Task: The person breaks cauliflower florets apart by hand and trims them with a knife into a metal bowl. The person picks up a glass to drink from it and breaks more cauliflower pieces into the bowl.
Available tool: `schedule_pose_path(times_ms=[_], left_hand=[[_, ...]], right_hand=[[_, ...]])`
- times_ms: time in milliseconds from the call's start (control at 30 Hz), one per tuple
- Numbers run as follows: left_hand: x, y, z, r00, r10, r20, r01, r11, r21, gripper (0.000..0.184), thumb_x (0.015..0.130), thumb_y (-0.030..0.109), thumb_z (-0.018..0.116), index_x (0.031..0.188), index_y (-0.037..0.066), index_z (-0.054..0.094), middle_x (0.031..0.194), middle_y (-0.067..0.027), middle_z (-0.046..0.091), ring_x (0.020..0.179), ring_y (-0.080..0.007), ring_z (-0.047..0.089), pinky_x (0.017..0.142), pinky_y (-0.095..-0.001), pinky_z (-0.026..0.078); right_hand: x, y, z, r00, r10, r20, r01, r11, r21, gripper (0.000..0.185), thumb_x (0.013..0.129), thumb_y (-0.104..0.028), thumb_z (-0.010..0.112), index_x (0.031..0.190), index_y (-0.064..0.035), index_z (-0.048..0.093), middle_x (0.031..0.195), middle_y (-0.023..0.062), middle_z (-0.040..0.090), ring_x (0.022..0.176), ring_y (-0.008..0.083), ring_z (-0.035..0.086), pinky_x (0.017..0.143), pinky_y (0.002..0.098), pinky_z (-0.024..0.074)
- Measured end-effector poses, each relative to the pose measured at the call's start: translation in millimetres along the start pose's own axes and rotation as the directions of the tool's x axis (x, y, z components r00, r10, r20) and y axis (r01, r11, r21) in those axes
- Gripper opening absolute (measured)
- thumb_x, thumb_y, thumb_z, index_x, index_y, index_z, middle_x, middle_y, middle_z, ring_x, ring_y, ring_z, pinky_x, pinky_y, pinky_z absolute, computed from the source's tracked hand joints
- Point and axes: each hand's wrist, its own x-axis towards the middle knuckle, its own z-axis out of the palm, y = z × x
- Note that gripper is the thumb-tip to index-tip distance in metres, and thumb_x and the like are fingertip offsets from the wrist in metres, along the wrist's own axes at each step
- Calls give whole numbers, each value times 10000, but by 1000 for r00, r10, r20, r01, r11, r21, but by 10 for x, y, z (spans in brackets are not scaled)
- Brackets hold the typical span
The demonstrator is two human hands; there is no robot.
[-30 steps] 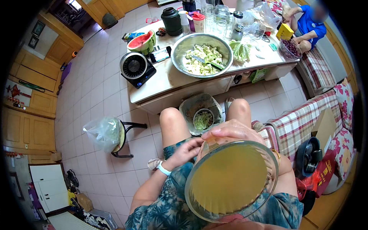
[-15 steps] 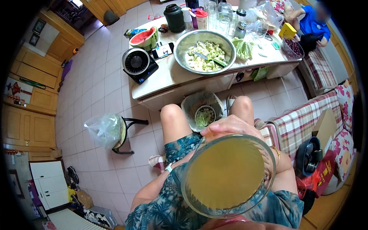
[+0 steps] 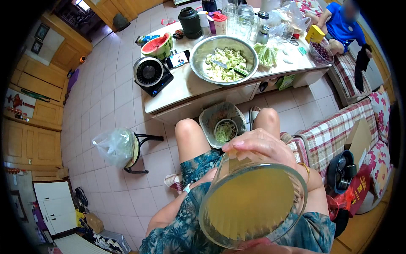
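Note:
My right hand (image 3: 264,146) is wrapped round a large clear glass (image 3: 220,171) of cloudy yellow drink (image 3: 249,203). The glass is tilted towards my face, its wide rim close below the camera. Above my lap, my left hand (image 3: 204,176) shows only in part; its fingers are hidden behind the glass. Beyond my knees, a big steel bowl (image 3: 196,70) on the table holds chopped pale green vegetable, with a green-handled knife (image 3: 237,70) lying on top.
On the table (image 3: 177,95) are a digital scale (image 3: 158,86), a cut watermelon (image 3: 163,51), a phone (image 3: 178,59), leafy greens (image 3: 266,55) and glass jars. A lined bin (image 3: 207,116) stands between my feet. A stool (image 3: 148,137) bears a plastic bag. Someone in blue (image 3: 340,27) sits at right.
The glass has tipped further and its rim sits slightly lower, showing more of its side. The person in blue has shifted, with a dark cloth now hanging by their hand.

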Motion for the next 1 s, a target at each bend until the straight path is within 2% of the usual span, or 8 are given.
schedule_pose_path(times_ms=[233, 433, 633, 1000], left_hand=[[19, 5, 34, 1000, -1, 1, 1, 1000, -14, 494, 1113, 321, 566, 1495, 11, 526, 1401, -78, 626, 1278, -157, 584, 1098, -333, 463], [66, 21, 81, 1000, -5, -8, 4, 1000, -18, 499, 1113, 331, 564, 1493, 10, 527, 1400, -80, 627, 1277, -159, 585, 1098, -336, 463], [95, 48, 84, 1000, -12, -10, 12, 1000, -16, 505, 1113, 340, 563, 1492, 9, 528, 1399, -82, 628, 1277, -161, 585, 1098, -339, 463], [93, 88, 92, 1000, -2, -20, 2, 999, -34, 515, 1113, 359, 560, 1489, 7, 530, 1397, -85, 630, 1276, -165, 586, 1099, -344, 463]], right_hand=[[77, -65, -58, 999, -34, 22, 35, 998, -57, 744, 782, -218, 893, 1385, 76, 571, 1275, 218, 684, 1111, 377, 692, 950, 439, 556], [137, -50, -58, 994, -106, -27, 103, 990, -94, 694, 791, -182, 876, 1369, 78, 591, 1236, 235, 696, 1078, 381, 702, 935, 445, 560], [163, -96, -90, 995, -82, -54, 74, 989, -124, 700, 770, -153, 884, 1370, 67, 598, 1208, 235, 703, 1044, 371, 706, 889, 420, 556], [171, -84, -144, 989, -139, -51, 121, 957, -263, 740, 733, -153, 910, 1380, 36, 604, 1169, 181, 713, 1021, 326, 704, 897, 380, 524]])
